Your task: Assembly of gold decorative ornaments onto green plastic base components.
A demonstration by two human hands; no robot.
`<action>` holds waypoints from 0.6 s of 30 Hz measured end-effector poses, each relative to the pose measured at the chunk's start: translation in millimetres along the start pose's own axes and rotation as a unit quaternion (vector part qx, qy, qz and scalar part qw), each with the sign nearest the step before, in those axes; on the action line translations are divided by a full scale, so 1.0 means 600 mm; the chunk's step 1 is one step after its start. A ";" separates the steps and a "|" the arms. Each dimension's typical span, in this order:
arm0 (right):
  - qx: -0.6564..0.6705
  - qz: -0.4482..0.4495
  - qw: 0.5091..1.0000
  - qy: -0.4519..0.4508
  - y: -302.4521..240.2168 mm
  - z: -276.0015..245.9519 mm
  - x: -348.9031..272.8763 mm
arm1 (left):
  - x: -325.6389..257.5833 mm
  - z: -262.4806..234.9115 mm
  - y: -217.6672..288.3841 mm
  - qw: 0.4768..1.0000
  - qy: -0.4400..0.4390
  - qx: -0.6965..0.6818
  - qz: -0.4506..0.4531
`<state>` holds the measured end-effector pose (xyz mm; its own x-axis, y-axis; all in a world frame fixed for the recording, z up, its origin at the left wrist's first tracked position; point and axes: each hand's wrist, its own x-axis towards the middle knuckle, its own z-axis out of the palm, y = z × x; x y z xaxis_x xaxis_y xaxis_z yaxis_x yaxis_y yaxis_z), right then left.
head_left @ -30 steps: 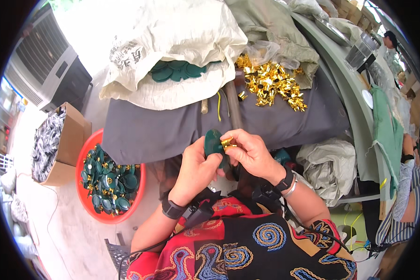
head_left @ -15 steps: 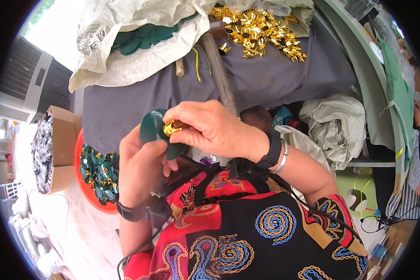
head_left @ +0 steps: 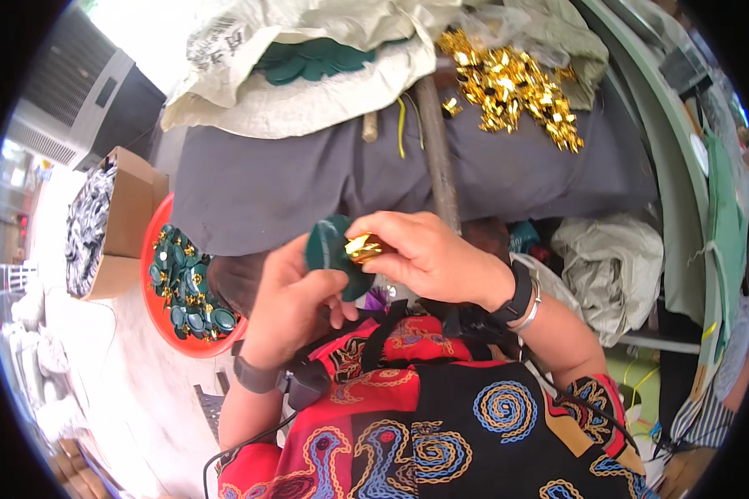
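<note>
In front of my chest, my left hand [head_left: 290, 306] grips a dark green, glossy oval disc [head_left: 323, 243], tilted on edge between thumb and fingers. My right hand [head_left: 443, 259] pinches a shiny gold piece [head_left: 361, 248] between thumb and forefinger. The gold piece sits right up against the disc's right side; whether the two are joined cannot be seen. My fingers cover part of both.
More green discs [head_left: 312, 62] fill a white woven sack at the back, beside a heap of gold pieces [head_left: 516, 87] on dark cloth [head_left: 266, 179]. A wooden bar [head_left: 438, 158] crosses the cloth. A red basin [head_left: 152, 309] of green-and-gold pieces and a cardboard box [head_left: 125, 224] stand left.
The view has shifted, so the surroundings and both hands appear farther right. My hands keep the disc and the gold piece together, with little change in grip.
</note>
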<state>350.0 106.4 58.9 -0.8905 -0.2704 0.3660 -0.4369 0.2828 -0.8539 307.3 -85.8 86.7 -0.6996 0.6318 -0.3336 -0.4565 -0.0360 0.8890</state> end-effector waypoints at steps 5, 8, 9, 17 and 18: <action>0.176 0.172 0.969 -0.007 -0.006 -0.014 -0.018 | 0.011 0.012 0.003 0.999 -0.032 0.010 -0.017; 0.125 0.147 0.981 -0.006 0.000 -0.016 -0.024 | 0.017 0.021 0.005 0.999 -0.030 0.017 -0.010; 0.061 0.113 0.992 -0.003 0.000 -0.016 -0.025 | 0.019 0.024 0.005 0.999 -0.025 0.026 -0.006; -0.215 -0.017 0.976 0.027 0.001 -0.022 -0.016 | 0.039 0.035 -0.009 0.968 -0.002 0.232 0.094; -0.242 -0.017 0.970 0.027 -0.002 -0.022 -0.013 | 0.042 0.034 -0.018 0.930 0.013 0.334 0.154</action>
<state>355.9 120.3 62.2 -0.8746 -0.2424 0.4199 -0.4625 0.6773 -0.5722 305.6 -53.6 75.2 -0.7573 0.6523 -0.0307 0.2050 0.2820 0.9373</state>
